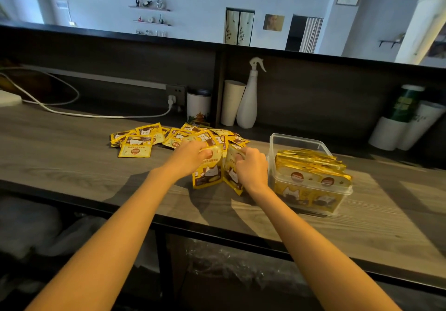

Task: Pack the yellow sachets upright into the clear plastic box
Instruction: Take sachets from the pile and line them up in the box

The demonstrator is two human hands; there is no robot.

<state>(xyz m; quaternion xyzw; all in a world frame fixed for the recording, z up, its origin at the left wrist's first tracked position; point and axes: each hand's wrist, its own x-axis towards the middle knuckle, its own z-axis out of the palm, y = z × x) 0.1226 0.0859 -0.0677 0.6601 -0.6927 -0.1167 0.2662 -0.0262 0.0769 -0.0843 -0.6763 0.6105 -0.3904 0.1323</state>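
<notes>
Head cam view, the only one I've got. I'm mid-batch here: my left hand [190, 152] and right hand [251, 166] are both on a standing bunch [211, 175] of yellow sachets, propped on their bottom edges on the desk [72, 161]. The fingers [205, 153] of both hands are curled over the top edges, so each hand is gripping the bunch, not hanging loose. The bunch splays into a V. I can't tell how many sachets are in it.

The clear plastic box [299, 140] sits just to the right of my right hand. The packed sachets [311, 169] in it stand in upright rows and fill the near part, and the far part looks free. The loose pile [178, 138] lies flat just behind my hands, with a few strays further left, so I'd say I'm roughly halfway.

Next move, as I see it: squeeze the V shut so the edges line up, lift, and slot it in behind the rows without knocking them over.

Materials: the sachets are flat, glossy foil-type pouches, probably slippery and floppy. The box is thin, see-through plastic with rounded corners and likely light enough to skid. The desk is matte grey wood grain. A white spray bottle [249, 103] stands against the back wall.
</notes>
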